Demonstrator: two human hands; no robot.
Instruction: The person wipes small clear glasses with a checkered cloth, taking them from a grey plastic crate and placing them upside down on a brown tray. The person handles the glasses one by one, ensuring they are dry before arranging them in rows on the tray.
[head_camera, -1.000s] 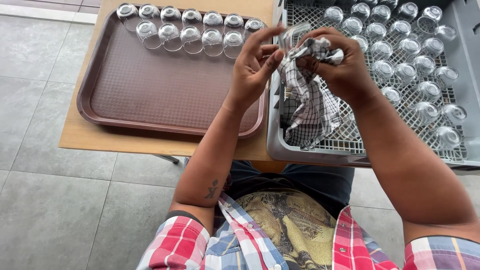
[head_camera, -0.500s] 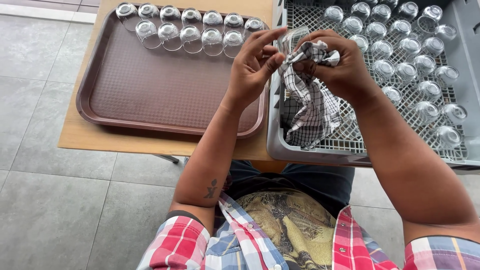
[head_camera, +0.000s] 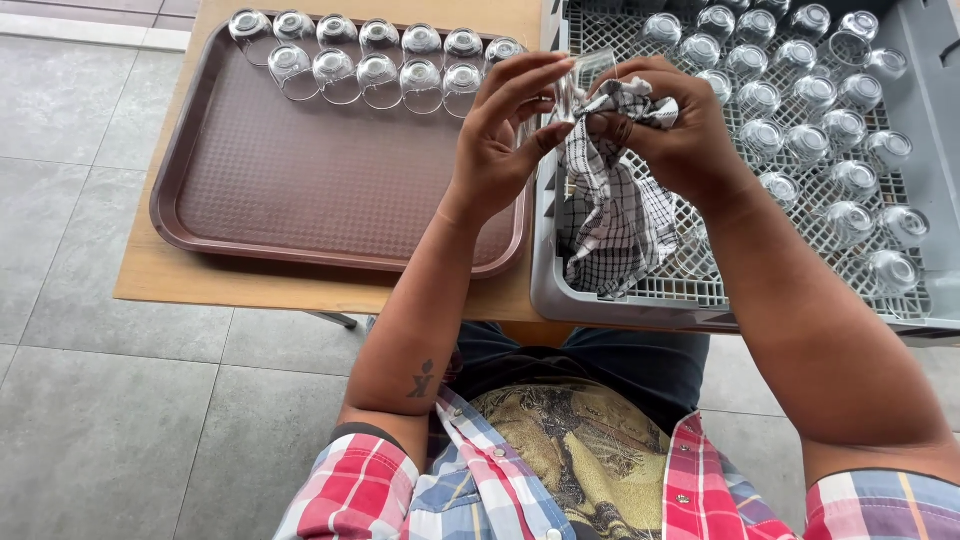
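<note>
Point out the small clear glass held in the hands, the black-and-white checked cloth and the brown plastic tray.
small clear glass (head_camera: 578, 82), head view, on its side wall between the fingertips.
black-and-white checked cloth (head_camera: 615, 215), head view, on the hanging part.
brown plastic tray (head_camera: 300, 190), head view, on its bare textured floor.

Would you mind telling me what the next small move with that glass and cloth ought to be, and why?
Probably turn the small clear glass a little in the left hand so the checked cloth in the right hand wipes its remaining surface. The cloth is pressed to the glass, held above the grey rack, while wiped-looking glasses stand upside down in rows on the brown tray.
</note>
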